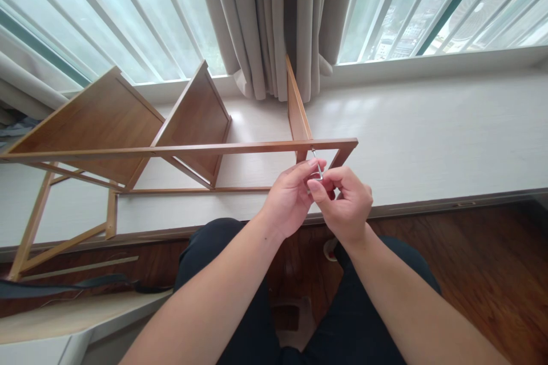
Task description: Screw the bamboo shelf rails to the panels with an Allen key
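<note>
A wooden shelf frame [180,150] lies on its side across a white window ledge [428,137], with three brown panels standing up from its long rail. Just below the rail's right end, my left hand [289,197] and my right hand [346,202] meet. Both pinch a small metal hex key [317,165] that points up at the rail where the rightmost panel [296,108] joins it. The lower part of the key is hidden by my fingers.
Grey curtains [278,17] hang behind the frame in front of a barred window [128,17]. My knees in dark trousers [222,262] are over the brown wood floor [492,262]. A loose wooden strip [81,268] and a dark strap [72,285] lie at the lower left.
</note>
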The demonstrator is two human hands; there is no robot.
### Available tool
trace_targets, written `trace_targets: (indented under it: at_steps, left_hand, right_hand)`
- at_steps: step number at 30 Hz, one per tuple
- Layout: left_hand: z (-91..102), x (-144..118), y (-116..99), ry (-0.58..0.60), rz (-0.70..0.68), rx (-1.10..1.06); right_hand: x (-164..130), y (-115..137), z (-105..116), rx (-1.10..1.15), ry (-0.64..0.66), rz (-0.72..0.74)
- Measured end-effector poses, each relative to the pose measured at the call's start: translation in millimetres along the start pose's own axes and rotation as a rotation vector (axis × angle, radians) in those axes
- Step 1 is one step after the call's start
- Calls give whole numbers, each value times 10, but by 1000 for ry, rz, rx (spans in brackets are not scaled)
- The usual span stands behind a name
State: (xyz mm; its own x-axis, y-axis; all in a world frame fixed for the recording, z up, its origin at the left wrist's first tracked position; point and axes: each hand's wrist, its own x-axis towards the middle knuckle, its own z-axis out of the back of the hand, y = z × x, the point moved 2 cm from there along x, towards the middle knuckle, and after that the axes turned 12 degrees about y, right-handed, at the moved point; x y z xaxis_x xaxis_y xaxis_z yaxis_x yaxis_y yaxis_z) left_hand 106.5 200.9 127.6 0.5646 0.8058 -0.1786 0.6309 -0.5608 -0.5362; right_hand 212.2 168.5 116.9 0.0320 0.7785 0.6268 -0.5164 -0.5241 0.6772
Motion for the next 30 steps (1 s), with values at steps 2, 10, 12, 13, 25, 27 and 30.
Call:
trace_targets:
  at_steps: [2, 10, 12, 13, 25, 27, 30]
  left_hand:
    - [0, -1, 0, -2, 2, 4]
    - [35, 15, 10, -13, 3, 19]
    - [50, 23, 14, -9, -7, 21]
    - [56, 27, 15, -5, -15, 23]
    - [77, 16, 35, 87, -7, 85]
    - [64, 14, 23, 76, -17, 64]
    - [46, 16, 9, 44, -27, 38]
  right_hand:
    - [2, 8, 1, -3, 1, -6]
    - [18, 7, -11, 60, 20, -47]
    - [10, -10, -16, 124, 37, -74]
    - [5, -18, -17, 154, 43, -84]
    - [-52, -52, -24, 301, 33, -126]
    - [-58, -62, -28, 304, 37, -127]
    - [-60, -74, -32, 287, 42, -129]
